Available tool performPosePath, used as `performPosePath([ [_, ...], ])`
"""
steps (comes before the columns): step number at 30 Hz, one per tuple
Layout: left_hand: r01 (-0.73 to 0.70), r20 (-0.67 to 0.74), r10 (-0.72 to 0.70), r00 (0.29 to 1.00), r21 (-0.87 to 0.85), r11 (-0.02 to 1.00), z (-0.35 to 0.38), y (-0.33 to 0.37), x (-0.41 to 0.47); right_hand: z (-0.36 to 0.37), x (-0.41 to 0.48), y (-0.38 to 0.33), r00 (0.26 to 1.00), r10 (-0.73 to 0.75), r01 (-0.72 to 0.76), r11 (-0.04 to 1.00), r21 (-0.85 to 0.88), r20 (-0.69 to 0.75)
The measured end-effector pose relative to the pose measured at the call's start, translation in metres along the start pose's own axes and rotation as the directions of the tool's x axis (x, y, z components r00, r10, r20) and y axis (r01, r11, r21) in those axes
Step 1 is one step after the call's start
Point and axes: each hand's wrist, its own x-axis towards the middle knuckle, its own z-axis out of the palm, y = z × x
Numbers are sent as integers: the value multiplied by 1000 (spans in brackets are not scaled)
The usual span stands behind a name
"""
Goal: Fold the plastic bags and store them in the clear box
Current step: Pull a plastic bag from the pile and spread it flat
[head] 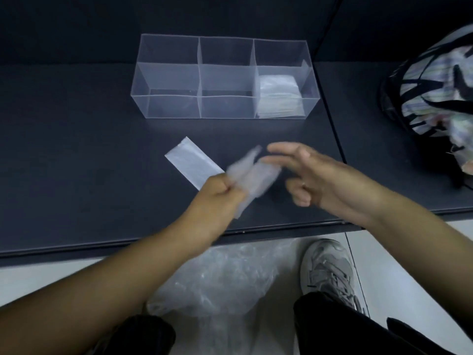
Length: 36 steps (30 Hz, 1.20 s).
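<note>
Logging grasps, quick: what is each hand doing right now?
Left hand: gripping the plastic bag.
Right hand: open, holding nothing.

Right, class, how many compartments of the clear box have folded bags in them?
1. It is at the right end of the clear box, holding a stack of folded bags. No bags show in the other compartments; the clear walls hide little.

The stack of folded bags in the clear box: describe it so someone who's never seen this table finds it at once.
On the dark table stands a clear plastic box with dividers. Look in its right-end section for the whitish stack of folded plastic bags. It is the only section with anything visible in it.
</note>
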Motion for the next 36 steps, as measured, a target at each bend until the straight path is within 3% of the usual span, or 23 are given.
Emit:
performPosePath([
  [2, 118, 106, -96, 990, -222, 968, -15, -4, 11, 6, 16, 8, 985, 44, -58, 995, 79, 165],
  [4, 175, 193, -109, 975, -369, 913, -27, -6, 16, 12, 29, 14, 976, 55, -54, 998, -10, 209],
  [10, 269, 213, -182, 960, -522, 809, -44, -28, 30, 29, 47, 26, 989, 150, -147, 955, -257, -9],
  [13, 283, 181, -220, 959, -524, 803, -52, -30, 36, 35, 50, 35, 977, 136, -183, 927, -327, -163],
  [16, 290, 72, -295, 953, -506, 812, -63, -27, 47, 38, 52, 39, 961, 106, -199, 907, -370, -255],
  [20, 270, -171, -347, 922, -359, 894, -87, -18, 62, 40, 50, 44, 955, 74, -187, 903, -386, -288],
  [23, 154, -404, -263, 876, -282, 947, -103, -14, 63, 40, 49, 46, 952, 67, -184, 904, -386, -299],
  [26, 70, -635, -113, 764, -92, 993, -103, -16, 42, 41, 50, 46, 949, 77, -196, 904, -381, -305],
  [28, 136, -536, -199, 821, -155, 979, -85, -26, 15, 41, 51, 45, 947, 84, -203, 904, -376, -310],
  [30, 285, -260, -352, 899, -262, 922, -60, -33, -13, 42, 52, 45, 945, 86, -205, 906, -370, -314],
  [32, 373, -32, -395, 918, -271, 887, -43, -39, -31, 43, 51, 45, 945, 81, -202, 907, -369, -316],
  [36, 409, 111, -394, 912, -248, 878, -34, -42, -42, 44, 49, 46, 944, 87, -204, 913, -354, -319],
])
